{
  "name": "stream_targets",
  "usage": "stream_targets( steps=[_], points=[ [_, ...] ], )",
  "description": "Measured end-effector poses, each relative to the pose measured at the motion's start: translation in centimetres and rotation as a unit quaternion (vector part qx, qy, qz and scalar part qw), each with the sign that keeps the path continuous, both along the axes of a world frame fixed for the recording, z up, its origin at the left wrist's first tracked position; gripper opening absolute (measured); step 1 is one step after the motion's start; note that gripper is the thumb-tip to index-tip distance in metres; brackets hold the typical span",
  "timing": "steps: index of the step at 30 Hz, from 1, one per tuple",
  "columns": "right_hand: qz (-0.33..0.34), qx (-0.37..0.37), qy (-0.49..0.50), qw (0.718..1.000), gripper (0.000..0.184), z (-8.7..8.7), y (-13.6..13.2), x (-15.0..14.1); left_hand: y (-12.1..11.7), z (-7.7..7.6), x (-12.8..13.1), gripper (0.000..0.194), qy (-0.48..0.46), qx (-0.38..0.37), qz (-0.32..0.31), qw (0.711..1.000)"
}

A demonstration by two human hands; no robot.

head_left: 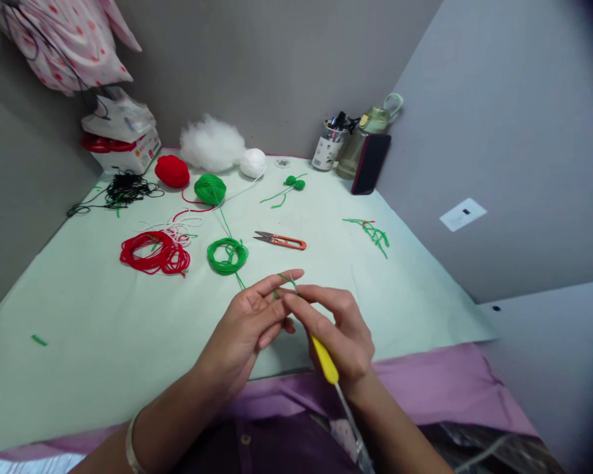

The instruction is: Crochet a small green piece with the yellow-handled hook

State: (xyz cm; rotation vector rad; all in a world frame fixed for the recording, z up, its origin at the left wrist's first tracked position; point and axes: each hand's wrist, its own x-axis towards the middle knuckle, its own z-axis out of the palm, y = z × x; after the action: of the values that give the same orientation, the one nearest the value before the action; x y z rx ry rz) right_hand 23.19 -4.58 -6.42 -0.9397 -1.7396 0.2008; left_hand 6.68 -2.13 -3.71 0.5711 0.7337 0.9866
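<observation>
Green yarn [287,279] runs over the raised index finger of my left hand [252,322], whose thumb and other fingers pinch in front of it. My right hand [338,329] grips a crochet hook with a yellow handle [325,359], its thin metal tip up against the yarn between both hands. The stitches at the fingertips are too small to make out. From my left hand the strand leads back to a coil of green yarn [227,255], which links to a green yarn ball [210,189]. Orange-handled thread snips [281,240] lie just beyond my hands.
A red yarn coil [153,252], a red ball [172,171], a white ball [252,162], white stuffing [212,145] and black cord [128,189] lie left and back. Green pieces [295,182], a pen cup [329,148], a bottle [358,145] and a phone [371,164] stand behind.
</observation>
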Motion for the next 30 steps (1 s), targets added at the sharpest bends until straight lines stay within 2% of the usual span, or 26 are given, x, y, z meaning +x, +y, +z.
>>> stream_targets(
  steps=[3, 5, 7, 9, 16, 24, 27, 30],
  points=[
    [0.018, -0.059, 0.131, 0.989, 0.029, 0.4, 0.5, 0.1, 0.3, 0.1, -0.4, 0.027, -0.027, -0.03, 0.0, 0.999],
    [0.053, -0.11, 0.239, 0.963, 0.024, 0.7, 0.9, -0.1, 0.3, 0.0, -0.5, 0.026, -0.016, -0.015, 0.019, 1.0],
    [0.095, -0.145, 0.287, 0.942, 0.02, 0.8, 1.1, -0.2, 0.1, 0.0, -0.4, 0.027, 0.01, 0.016, 0.025, 1.0],
    [0.111, -0.161, 0.28, 0.94, 0.016, 0.8, 1.2, -0.4, -0.2, -0.2, -0.3, 0.028, 0.037, 0.044, 0.028, 0.998],
    [0.079, -0.173, 0.271, 0.943, 0.015, 0.4, 1.1, -0.1, -0.3, -0.4, -0.3, 0.024, 0.076, 0.07, 0.039, 0.994],
    [0.116, -0.216, 0.347, 0.905, 0.021, 0.7, 1.4, 0.0, -0.1, -0.1, -0.6, 0.017, 0.054, 0.066, 0.014, 0.996],
    [0.117, -0.214, 0.337, 0.909, 0.022, 0.8, 1.1, 0.0, -0.1, -0.2, -0.7, 0.017, 0.055, 0.065, 0.016, 0.996],
    [0.097, -0.194, 0.291, 0.932, 0.023, 0.9, 0.5, 0.1, -0.2, -0.2, -0.9, 0.014, 0.078, 0.08, 0.026, 0.993]
  ],
)
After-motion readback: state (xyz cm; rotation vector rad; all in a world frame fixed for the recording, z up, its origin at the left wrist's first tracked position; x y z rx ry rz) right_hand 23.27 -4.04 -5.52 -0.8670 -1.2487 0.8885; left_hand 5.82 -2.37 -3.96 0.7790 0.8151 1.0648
